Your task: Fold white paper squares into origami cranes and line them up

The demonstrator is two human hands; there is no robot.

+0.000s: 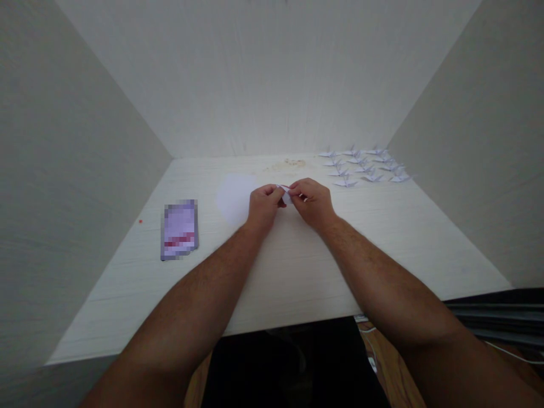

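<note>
Between my two hands, over the middle of the table, is a small piece of folded white paper (287, 196). My left hand (266, 204) pinches its left side between thumb and fingers. On the right side, the fingertips of my right hand (311, 199) are closed on the same paper. Fingers cover most of it, so its exact folded shape is hard to make out. Several white paper cranes (365, 169) stand in rows at the back right of the table.
A pale round patch (233, 195) shows on the white table (293, 283) left of my hands. A blurred-out phone-like object (179, 229) lies further left, near a tiny red dot (140, 221). Brownish marks (293, 163) are at the back. Walls enclose the table's back and sides.
</note>
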